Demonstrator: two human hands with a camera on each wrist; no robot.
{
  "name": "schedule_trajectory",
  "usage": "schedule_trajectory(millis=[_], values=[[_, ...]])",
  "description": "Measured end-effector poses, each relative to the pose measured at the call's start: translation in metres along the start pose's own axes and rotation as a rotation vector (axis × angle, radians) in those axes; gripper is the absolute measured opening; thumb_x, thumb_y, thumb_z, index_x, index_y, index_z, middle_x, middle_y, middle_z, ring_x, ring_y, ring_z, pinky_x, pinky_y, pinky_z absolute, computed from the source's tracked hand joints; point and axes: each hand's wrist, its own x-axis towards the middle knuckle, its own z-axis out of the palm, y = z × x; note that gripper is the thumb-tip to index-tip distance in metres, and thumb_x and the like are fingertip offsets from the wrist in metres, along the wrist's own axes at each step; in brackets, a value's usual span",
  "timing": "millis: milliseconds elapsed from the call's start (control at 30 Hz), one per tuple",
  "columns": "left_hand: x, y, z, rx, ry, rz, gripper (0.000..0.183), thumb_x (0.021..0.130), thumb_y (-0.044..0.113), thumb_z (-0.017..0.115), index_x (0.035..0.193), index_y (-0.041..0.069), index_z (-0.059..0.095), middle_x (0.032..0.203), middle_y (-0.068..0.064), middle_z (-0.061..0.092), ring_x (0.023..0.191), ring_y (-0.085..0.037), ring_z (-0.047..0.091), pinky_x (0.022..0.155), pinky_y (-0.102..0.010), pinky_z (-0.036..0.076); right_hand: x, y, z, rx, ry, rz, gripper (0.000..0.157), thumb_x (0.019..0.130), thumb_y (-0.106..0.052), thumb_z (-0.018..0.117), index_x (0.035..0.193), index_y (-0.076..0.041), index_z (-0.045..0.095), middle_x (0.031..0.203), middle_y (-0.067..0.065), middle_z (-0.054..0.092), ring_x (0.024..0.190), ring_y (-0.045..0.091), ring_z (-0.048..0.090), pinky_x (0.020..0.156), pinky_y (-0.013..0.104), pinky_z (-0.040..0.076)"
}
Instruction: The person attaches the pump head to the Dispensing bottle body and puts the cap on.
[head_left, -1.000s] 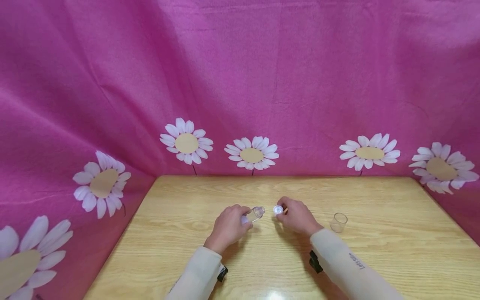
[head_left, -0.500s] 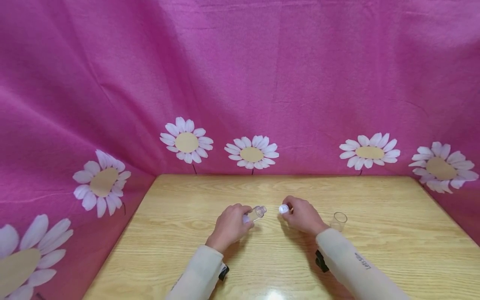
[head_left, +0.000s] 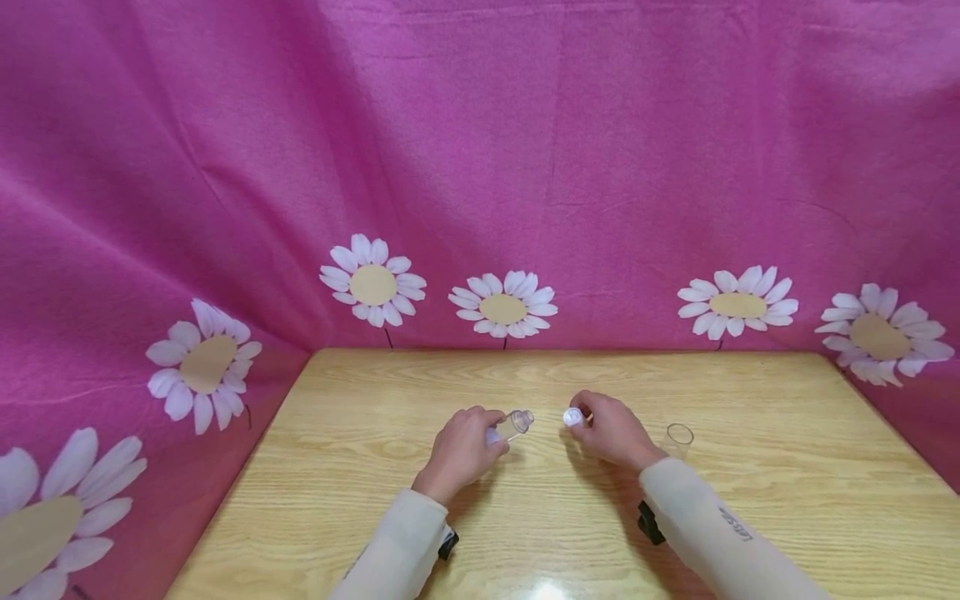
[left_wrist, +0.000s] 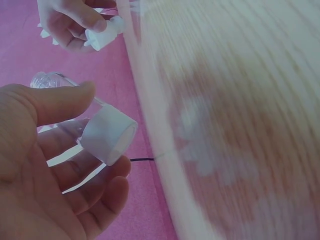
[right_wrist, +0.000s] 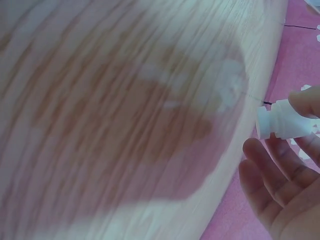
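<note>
My left hand (head_left: pixel 461 454) holds a small clear bottle (head_left: pixel 518 423) tilted, its threaded open neck pointing right. In the left wrist view, the bottle's white base (left_wrist: pixel 109 134) sits between thumb and fingers. My right hand (head_left: pixel 611 429) pinches a white pump top (head_left: pixel 573 417), apart from the bottle's neck. The right wrist view gives the white pump top (right_wrist: pixel 285 120) from the side, under the thumb (right_wrist: pixel 306 102). A clear cup-shaped cover (head_left: pixel 678 438) stands on the table just beyond my right wrist, its lower part hidden by the sleeve.
The wooden table (head_left: pixel 540 517) spreads under both hands. A pink cloth (head_left: pixel 600 167) with white flowers hangs along its back and sides. A black wrist strap piece (head_left: pixel 649 523) juts out under the right sleeve.
My right hand has drawn to the right with the white pump top, widening the gap to the bottle. The left hand has hardly moved. The right sleeve now covers more of the clear cover.
</note>
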Motion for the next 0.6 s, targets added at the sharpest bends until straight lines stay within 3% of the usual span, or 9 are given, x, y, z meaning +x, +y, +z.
schedule_trajectory(millis=[400,600], values=[[0.0008,0.0006,0.0008,-0.016,0.015,-0.030,0.036,0.076,0.028,0.072,0.109,0.016,0.064,0.101,0.000,0.066,0.082,-0.013,0.053,0.067,-0.027,0.045,-0.0028,0.0061,-0.0013,0.034,0.053,-0.051,0.018,0.079,-0.014,0.066,0.095,-0.010,0.060,0.088,0.005,0.063,0.078,0.015,0.059,0.070,0.031,0.048],[-0.0004,0.0003,0.0014,-0.009,0.020,-0.013,0.035,0.076,0.029,0.072,0.109,0.017,0.065,0.099,0.000,0.066,0.082,-0.013,0.053,0.065,-0.025,0.045,-0.0036,0.0081,-0.0012,0.038,0.068,-0.065,0.019,0.079,-0.014,0.068,0.096,-0.010,0.060,0.088,0.005,0.063,0.076,0.014,0.057,0.067,0.029,0.047]])
